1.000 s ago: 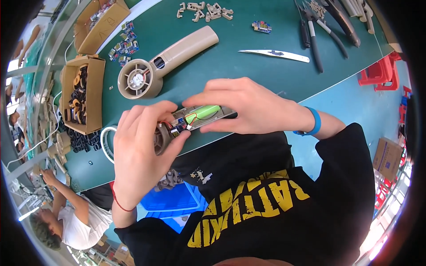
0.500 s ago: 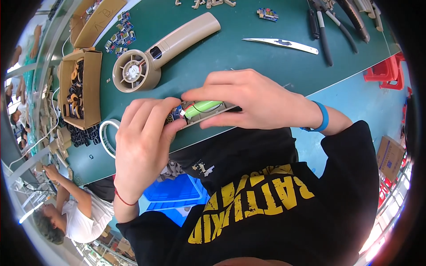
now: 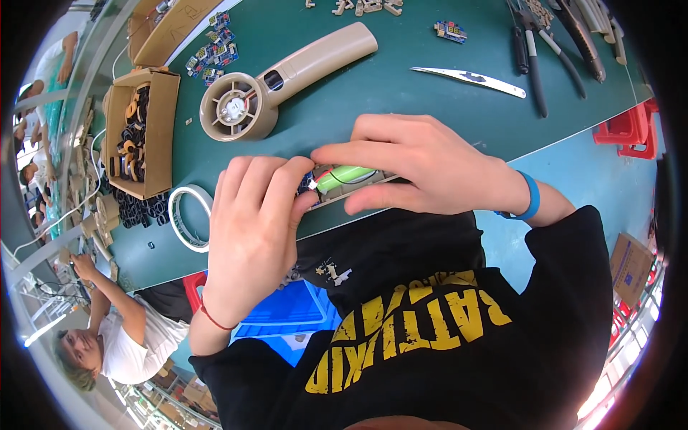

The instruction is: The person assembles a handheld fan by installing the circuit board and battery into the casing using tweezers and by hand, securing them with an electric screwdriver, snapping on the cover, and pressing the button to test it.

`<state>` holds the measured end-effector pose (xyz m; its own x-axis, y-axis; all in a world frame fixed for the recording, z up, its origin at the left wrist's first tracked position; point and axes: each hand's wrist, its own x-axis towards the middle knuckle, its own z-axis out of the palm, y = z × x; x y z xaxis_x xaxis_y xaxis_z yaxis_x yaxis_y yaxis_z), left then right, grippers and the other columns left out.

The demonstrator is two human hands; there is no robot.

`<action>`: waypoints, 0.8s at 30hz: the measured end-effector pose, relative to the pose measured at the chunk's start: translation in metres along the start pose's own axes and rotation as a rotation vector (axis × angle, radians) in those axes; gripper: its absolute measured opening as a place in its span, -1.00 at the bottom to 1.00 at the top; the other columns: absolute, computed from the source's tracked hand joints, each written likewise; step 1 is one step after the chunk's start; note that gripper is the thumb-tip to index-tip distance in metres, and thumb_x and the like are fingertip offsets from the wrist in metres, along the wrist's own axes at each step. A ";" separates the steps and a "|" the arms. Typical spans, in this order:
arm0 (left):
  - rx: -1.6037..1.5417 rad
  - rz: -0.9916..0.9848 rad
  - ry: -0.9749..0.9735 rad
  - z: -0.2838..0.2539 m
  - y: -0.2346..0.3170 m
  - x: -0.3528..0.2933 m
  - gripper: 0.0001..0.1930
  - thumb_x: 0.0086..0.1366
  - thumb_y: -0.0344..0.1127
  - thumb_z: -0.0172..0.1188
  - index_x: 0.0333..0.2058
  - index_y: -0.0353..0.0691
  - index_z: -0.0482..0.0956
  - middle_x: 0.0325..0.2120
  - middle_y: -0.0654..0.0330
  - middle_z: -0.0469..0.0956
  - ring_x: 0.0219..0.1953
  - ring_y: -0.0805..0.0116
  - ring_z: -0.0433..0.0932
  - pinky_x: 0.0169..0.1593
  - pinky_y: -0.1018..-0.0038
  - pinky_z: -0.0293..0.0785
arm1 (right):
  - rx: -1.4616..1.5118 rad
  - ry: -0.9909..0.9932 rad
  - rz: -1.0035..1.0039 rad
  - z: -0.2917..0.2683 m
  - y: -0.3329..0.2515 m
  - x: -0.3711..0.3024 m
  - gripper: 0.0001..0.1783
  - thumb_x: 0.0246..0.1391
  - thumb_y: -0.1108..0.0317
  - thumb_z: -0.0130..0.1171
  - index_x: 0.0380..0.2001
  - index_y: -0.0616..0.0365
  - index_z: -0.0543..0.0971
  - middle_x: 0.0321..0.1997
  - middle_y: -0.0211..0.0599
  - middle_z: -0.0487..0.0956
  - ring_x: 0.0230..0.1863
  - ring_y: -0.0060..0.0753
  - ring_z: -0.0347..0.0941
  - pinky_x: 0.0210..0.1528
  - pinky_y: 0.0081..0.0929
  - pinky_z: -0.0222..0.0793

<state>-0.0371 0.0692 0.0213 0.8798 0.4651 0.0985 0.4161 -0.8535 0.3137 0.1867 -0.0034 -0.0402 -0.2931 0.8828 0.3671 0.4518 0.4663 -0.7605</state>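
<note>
Both hands hold an open beige half-shell of a handheld fan (image 3: 342, 194) near the table's front edge. In the shell lie a green cylindrical battery (image 3: 344, 177), with red and black wires, and a small blue circuit board (image 3: 306, 185). My left hand (image 3: 252, 218) is closed on the left end, its fingers and thumb partly covering the board. At the right end, my right hand (image 3: 423, 168) grips the shell between fingers and thumb, hiding that part. Beyond the hands, an assembled-looking beige handheld fan (image 3: 315, 57) lies on the table.
White tweezers (image 3: 469, 80), pliers (image 3: 532, 64) and a single circuit board (image 3: 450, 31) lie farther back. To the left are a tape roll (image 3: 174, 218), a cardboard box of black and orange parts (image 3: 172, 161) and several circuit boards (image 3: 215, 51). A co-worker (image 3: 132, 340) sits at lower left.
The view has shifted, so the table things appear farther right. Both hands keep their grip on the shell, and less of the circuit board's face shows beside the left fingers.
</note>
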 end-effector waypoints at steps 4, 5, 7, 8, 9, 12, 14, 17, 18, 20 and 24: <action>0.026 -0.008 0.004 0.001 0.004 0.001 -0.68 0.17 -0.43 0.29 -0.08 -0.28 0.52 -0.24 0.11 0.49 -0.19 0.06 0.45 -0.12 0.23 0.39 | 0.007 -0.018 0.014 0.002 0.002 -0.001 -0.57 0.16 0.11 0.29 0.02 0.07 0.57 -0.34 -0.25 0.46 -0.34 -0.15 0.49 -0.33 -0.27 0.43; 0.036 -0.010 0.005 0.002 0.004 0.001 -0.67 0.16 -0.43 0.29 -0.08 -0.29 0.52 -0.24 0.11 0.50 -0.18 0.06 0.45 -0.12 0.23 0.39 | 0.017 -0.015 0.020 0.002 0.003 -0.001 -0.57 0.15 0.10 0.29 0.02 0.07 0.57 -0.34 -0.25 0.46 -0.35 -0.14 0.48 -0.33 -0.27 0.43; 0.045 -0.010 0.006 0.003 0.005 0.001 -0.67 0.16 -0.43 0.30 -0.09 -0.29 0.52 -0.24 0.11 0.50 -0.18 0.06 0.46 -0.12 0.23 0.39 | 0.019 0.010 -0.006 0.004 0.004 -0.001 -0.57 0.15 0.11 0.29 0.02 0.07 0.57 -0.34 -0.24 0.46 -0.35 -0.14 0.48 -0.32 -0.27 0.43; 0.046 -0.013 0.012 0.004 0.006 0.000 -0.67 0.15 -0.43 0.30 -0.09 -0.29 0.52 -0.24 0.11 0.50 -0.19 0.06 0.46 -0.12 0.23 0.39 | 0.026 0.036 -0.029 0.005 0.004 -0.001 -0.57 0.15 0.11 0.29 0.02 0.07 0.57 -0.33 -0.24 0.46 -0.35 -0.14 0.48 -0.32 -0.27 0.43; 0.046 -0.017 0.017 0.004 0.006 0.000 -0.67 0.15 -0.43 0.30 -0.09 -0.29 0.52 -0.24 0.11 0.50 -0.19 0.06 0.46 -0.12 0.23 0.39 | 0.025 0.036 -0.028 0.004 0.004 -0.001 -0.57 0.15 0.11 0.29 0.02 0.07 0.57 -0.33 -0.24 0.46 -0.35 -0.14 0.48 -0.32 -0.27 0.43; 0.027 -0.018 0.014 0.003 0.004 0.001 -0.67 0.14 -0.45 0.30 -0.09 -0.29 0.52 -0.25 0.10 0.50 -0.20 0.04 0.46 -0.12 0.22 0.39 | 0.022 0.006 -0.008 0.004 0.005 -0.001 -0.57 0.15 0.12 0.29 0.03 0.08 0.57 -0.32 -0.24 0.47 -0.33 -0.15 0.48 -0.30 -0.27 0.44; 0.008 -0.030 0.012 0.003 0.005 0.002 -0.68 0.15 -0.46 0.28 -0.09 -0.29 0.52 -0.25 0.10 0.50 -0.20 0.03 0.46 -0.12 0.21 0.39 | 0.020 0.028 -0.027 0.004 0.005 0.000 -0.57 0.15 0.12 0.29 0.02 0.08 0.57 -0.31 -0.25 0.47 -0.30 -0.15 0.49 -0.28 -0.28 0.45; -0.018 -0.040 0.010 0.002 0.002 0.002 -0.69 0.16 -0.50 0.25 -0.09 -0.30 0.51 -0.26 0.08 0.50 -0.20 0.01 0.45 -0.12 0.20 0.38 | -0.001 -0.023 0.011 0.001 0.003 0.002 -0.56 0.16 0.11 0.29 0.03 0.09 0.56 -0.31 -0.24 0.47 -0.27 -0.15 0.50 -0.25 -0.27 0.45; -0.029 -0.032 0.012 0.001 0.001 0.001 -0.70 0.17 -0.52 0.23 -0.09 -0.31 0.50 -0.26 0.06 0.50 -0.20 0.00 0.45 -0.12 0.19 0.38 | 0.004 -0.023 0.005 0.001 0.003 0.002 -0.56 0.16 0.11 0.29 0.03 0.09 0.56 -0.31 -0.24 0.47 -0.27 -0.15 0.50 -0.25 -0.27 0.45; -0.075 -0.049 -0.020 -0.005 0.001 0.005 -0.71 0.17 -0.53 0.22 -0.09 -0.31 0.50 -0.27 0.05 0.50 -0.20 0.00 0.45 -0.12 0.19 0.37 | -0.037 -0.029 -0.002 0.000 0.003 0.000 -0.55 0.16 0.11 0.28 0.05 0.08 0.55 -0.29 -0.24 0.46 -0.26 -0.14 0.49 -0.24 -0.26 0.44; -0.232 -0.090 -0.038 -0.012 0.007 0.005 -0.70 0.16 -0.50 0.26 -0.09 -0.31 0.54 -0.30 0.06 0.50 -0.20 0.00 0.45 -0.12 0.21 0.38 | 0.027 -0.057 0.014 -0.001 0.004 0.001 -0.54 0.16 0.12 0.28 0.06 0.08 0.54 -0.27 -0.25 0.46 -0.26 -0.13 0.49 -0.23 -0.25 0.44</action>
<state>-0.0326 0.0685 0.0354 0.8515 0.5237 0.0262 0.4329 -0.7304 0.5283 0.1893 -0.0008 -0.0429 -0.3347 0.8841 0.3260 0.4335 0.4517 -0.7798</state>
